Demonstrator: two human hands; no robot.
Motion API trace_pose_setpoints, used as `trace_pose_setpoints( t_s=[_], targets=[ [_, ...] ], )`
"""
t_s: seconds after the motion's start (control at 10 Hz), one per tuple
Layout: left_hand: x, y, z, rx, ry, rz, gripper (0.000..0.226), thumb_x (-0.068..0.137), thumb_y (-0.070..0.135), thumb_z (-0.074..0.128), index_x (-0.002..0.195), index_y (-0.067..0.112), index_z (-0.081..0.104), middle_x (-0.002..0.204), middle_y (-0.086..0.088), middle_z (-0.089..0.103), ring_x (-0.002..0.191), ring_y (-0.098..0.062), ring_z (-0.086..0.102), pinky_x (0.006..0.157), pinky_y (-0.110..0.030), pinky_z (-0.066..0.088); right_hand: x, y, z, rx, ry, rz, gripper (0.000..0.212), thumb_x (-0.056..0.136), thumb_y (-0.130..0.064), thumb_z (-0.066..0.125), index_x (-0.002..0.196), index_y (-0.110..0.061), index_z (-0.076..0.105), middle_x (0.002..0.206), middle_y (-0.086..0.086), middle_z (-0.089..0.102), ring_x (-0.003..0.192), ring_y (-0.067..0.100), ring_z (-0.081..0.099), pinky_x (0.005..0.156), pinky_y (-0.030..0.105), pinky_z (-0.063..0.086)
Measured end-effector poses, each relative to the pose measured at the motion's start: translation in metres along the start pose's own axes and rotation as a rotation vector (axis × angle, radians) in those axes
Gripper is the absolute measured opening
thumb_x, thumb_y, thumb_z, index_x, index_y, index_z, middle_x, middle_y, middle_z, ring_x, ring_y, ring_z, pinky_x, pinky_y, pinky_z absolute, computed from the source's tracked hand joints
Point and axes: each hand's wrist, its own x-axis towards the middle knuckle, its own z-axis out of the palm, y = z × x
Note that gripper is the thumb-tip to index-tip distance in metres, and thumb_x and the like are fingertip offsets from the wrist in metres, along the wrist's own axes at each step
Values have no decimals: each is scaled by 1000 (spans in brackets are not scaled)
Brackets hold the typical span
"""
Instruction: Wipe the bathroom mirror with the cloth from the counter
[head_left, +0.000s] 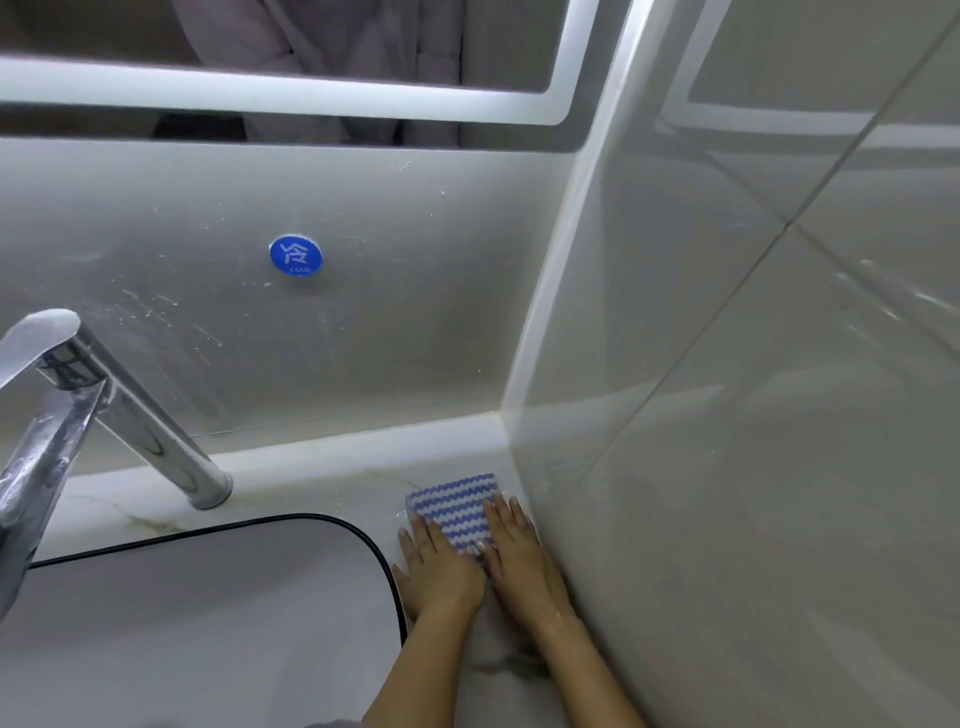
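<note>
A blue-and-white zigzag cloth (453, 505) lies flat on the pale counter (332, 491) in the corner by the right wall. My left hand (441, 569) rests flat on the cloth's near left part, fingers straight. My right hand (517, 551) lies flat on its near right part, fingers straight, close to the wall. The mirror (363, 36) with a lit white frame hangs above the backsplash at the top of the view.
A chrome tap (93, 395) stands at the left over the sink basin (208, 613). A round blue "cold" sticker (295, 255) sits on the splashed backsplash. A tiled wall (753, 415) closes off the right side.
</note>
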Motion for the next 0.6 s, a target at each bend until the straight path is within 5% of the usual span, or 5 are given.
trace_pose_setpoints(
  t_s=[0.4,0.5,0.6],
  targets=[
    [-7,-2,-7,212,48,27,67,101,41,13,145,2,-18,156,-11,-21,144,-28,-19,117,-45,-10,-1,-2,-1,-21,-113,78,56,106,-34,20,153,-14,-5,161,1,-10,147,13,-13,116,27,-8],
    [-19,3,-17,240,216,138,66,101,40,14,144,3,-19,157,-12,-19,145,-28,-17,118,-43,-8,-8,-13,-24,166,-135,169,56,105,-35,22,154,-18,0,162,3,1,149,17,4,120,32,8],
    [-42,8,-26,307,380,299,66,101,43,13,142,7,-24,156,-12,-21,144,-30,-19,116,-42,-11,-18,-32,-41,564,-42,268,53,105,-36,29,154,-26,12,151,5,38,126,21,50,107,36,42]
  ],
)
